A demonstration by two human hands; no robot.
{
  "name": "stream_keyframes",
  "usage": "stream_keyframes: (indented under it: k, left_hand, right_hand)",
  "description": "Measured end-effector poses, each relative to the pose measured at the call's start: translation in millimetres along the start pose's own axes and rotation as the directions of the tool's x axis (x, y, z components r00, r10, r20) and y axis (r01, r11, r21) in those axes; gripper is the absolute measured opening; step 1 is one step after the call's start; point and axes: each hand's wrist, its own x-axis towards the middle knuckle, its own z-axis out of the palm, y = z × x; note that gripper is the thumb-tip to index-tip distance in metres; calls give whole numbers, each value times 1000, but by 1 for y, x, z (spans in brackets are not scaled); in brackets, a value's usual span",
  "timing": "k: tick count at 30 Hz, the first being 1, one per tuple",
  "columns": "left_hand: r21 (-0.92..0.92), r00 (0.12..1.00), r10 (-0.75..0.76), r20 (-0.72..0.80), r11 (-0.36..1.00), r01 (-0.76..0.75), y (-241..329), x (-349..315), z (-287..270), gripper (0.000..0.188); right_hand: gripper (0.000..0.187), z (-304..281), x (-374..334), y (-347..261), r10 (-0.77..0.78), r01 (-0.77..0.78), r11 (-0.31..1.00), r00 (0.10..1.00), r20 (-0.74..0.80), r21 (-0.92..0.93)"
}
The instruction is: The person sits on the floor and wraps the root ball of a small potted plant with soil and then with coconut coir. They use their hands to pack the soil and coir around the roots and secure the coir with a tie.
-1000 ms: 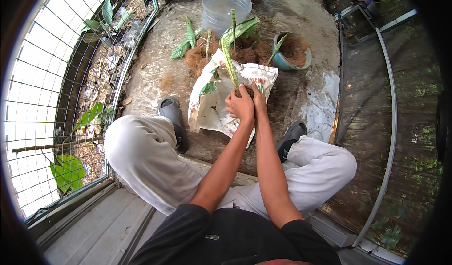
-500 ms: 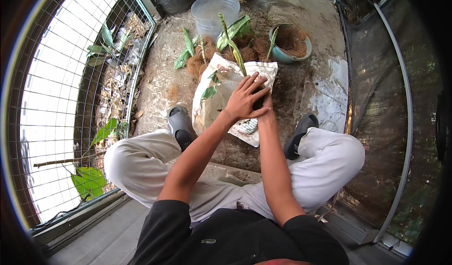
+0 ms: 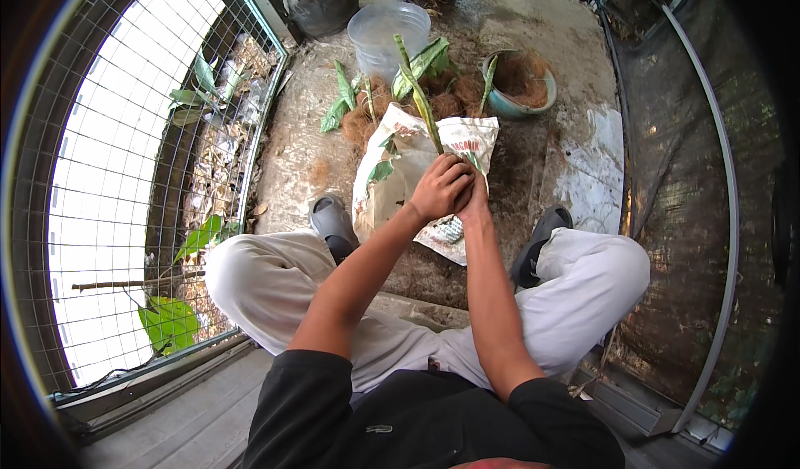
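Both of my hands meet over a white printed sack lying between my feet. My left hand is closed, its fingers curled against the other hand. My right hand is also closed, partly covered by the left. Whatever they grip is hidden. A long yellow-green snake plant leaf rises from just beyond my left knuckles; its lower end is hidden at the hand. Behind the sack sit clumps of brown coconut fibre and a broad green leaf.
Beyond the fibre stand clear plastic pots and a teal pot holding brown fibre. A black plant bag stands at the far left. Wire mesh runs along the left, dark netting along the right.
My left fingers, spread flat before, are now curled in against my right hand. The dark gap between the hands is covered. The whole view has shifted slightly.
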Motion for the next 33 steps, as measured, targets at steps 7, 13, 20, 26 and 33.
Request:
stream_keyframes:
  k: [7,13,20,26,33]
  left_hand:
    - [45,996,-56,-75,997,59,9,-8,8,25]
    - [60,993,-89,-74,994,93,8,-24,2,31]
    - [80,989,-111,-99,990,119,11,-27,4,37]
    - [58,989,-119,-87,991,125,8,-31,2,36]
    - [64,993,-115,-35,991,117,11,-33,2,30]
  right_hand:
    - [37,-34,5,0,-7,2,993,999,-46,-121]
    - [46,-30,3,13,56,-63,983,997,-46,-171]
    - [45,-35,1,12,63,-69,991,997,-50,-119]
    - [43,-33,2,13,56,-65,987,996,-66,-146]
    - [41,-32,4,12,39,-54,984,995,-92,-167]
